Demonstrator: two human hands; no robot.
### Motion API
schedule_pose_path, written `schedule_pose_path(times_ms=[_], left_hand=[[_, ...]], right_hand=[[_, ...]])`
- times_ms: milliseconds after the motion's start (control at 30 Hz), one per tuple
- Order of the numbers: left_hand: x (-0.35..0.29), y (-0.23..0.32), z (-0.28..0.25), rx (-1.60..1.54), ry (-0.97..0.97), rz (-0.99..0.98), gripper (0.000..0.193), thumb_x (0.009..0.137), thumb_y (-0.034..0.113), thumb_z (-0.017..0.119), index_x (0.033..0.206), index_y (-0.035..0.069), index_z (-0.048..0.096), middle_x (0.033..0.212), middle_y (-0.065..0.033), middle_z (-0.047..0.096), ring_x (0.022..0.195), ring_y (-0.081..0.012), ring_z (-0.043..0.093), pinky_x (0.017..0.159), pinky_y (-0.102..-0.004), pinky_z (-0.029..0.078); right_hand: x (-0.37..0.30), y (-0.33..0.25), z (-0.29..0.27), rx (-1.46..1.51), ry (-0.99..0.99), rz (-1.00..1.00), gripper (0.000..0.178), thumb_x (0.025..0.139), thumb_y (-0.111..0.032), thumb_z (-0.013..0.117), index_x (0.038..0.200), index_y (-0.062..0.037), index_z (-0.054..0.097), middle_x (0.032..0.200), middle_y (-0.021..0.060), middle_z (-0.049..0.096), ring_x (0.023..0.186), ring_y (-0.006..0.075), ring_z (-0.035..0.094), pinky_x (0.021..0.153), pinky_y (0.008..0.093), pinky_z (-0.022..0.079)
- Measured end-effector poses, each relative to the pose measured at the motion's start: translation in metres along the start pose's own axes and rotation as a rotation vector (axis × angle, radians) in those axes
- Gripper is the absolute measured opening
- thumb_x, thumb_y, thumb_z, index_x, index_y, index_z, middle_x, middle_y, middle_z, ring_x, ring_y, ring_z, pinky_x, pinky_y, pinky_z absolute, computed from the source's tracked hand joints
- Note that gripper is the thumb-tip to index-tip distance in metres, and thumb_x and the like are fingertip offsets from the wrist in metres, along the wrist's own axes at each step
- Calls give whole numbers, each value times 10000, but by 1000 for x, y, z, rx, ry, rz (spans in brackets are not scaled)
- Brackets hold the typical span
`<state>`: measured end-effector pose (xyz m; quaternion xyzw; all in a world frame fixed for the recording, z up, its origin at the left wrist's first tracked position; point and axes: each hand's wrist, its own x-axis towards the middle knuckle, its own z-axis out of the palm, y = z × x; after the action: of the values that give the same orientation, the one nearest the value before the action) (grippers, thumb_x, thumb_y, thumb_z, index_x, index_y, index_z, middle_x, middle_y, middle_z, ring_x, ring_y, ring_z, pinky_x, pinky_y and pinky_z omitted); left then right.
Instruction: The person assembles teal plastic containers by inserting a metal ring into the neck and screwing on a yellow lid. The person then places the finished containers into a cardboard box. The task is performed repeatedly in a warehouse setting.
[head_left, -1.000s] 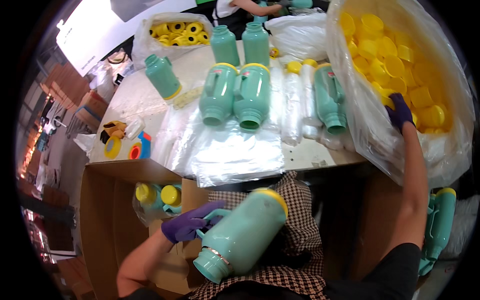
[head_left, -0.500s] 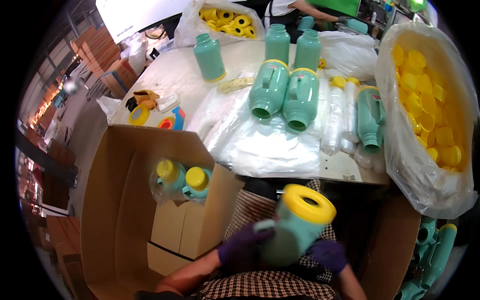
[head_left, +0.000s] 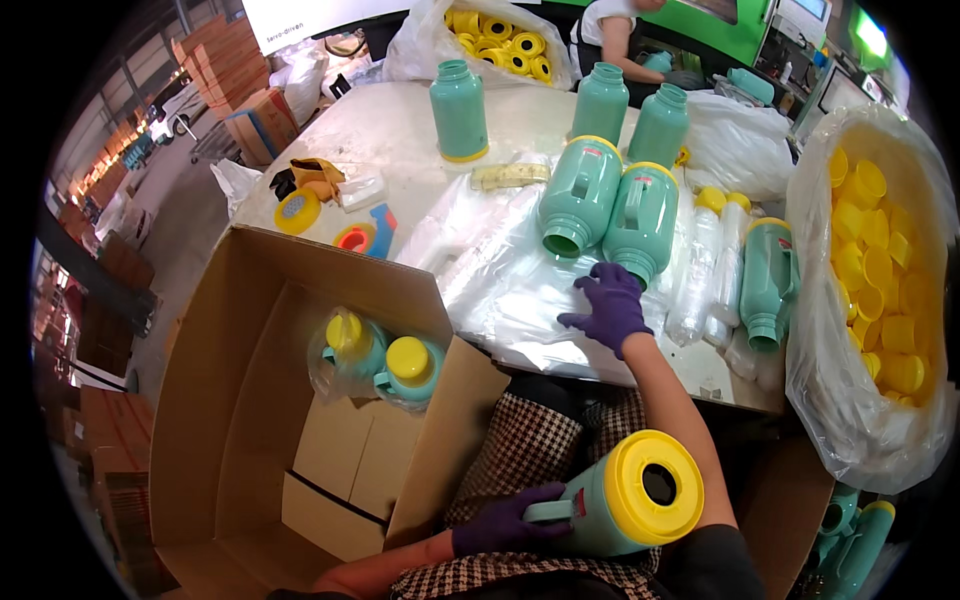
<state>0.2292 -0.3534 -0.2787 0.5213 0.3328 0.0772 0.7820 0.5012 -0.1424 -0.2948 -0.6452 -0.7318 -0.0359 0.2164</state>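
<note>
My left hand (head_left: 505, 525), in a purple glove, grips the handle of a green thermos jug (head_left: 590, 515) held over my lap. The jug's yellow base ring, with a dark round hole in its middle, is turned up and to the right. My right hand (head_left: 612, 308), gloved too, reaches over the near part of the table with fingers spread. It is above clear plastic bags (head_left: 510, 300), just below the neck of a jug lying there (head_left: 640, 225). Another green jug (head_left: 580, 195) lies beside that one. Whether my fingertips touch the plastic I cannot tell.
An open cardboard box (head_left: 225, 400) at my left holds two yellow-capped jugs (head_left: 410, 365). At right hangs a plastic sack of yellow caps (head_left: 875, 260). Tape rolls (head_left: 297, 212) lie on the table's left. A co-worker (head_left: 605, 45) stands beyond the table.
My right hand has left the jug and moved forward over the table, its fingers spreading. The jug, now in my left hand alone, has moved lower and tipped to the right.
</note>
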Motion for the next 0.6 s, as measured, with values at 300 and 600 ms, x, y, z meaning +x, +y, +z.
schedule_pose_path(times_ms=[300,600], left_hand=[[-3,1,-34,-48,-286,348,384,953,247,669,1256,13,641,1399,-140,550,1299,-286,504,1103,-419,384],[88,61,-62,617,597,725,334,907,250,710,1111,-13,685,1119,-151,692,1033,-227,648,943,-320,484]], right_hand=[[-57,-17,-4,857,-217,360,170,948,-163,621,1060,-46,675,1023,116,692,916,229,673,820,358,519],[-96,-29,-20,1492,-214,91,477,910,-22,651,1348,11,467,1032,106,656,927,213,655,817,312,532]])
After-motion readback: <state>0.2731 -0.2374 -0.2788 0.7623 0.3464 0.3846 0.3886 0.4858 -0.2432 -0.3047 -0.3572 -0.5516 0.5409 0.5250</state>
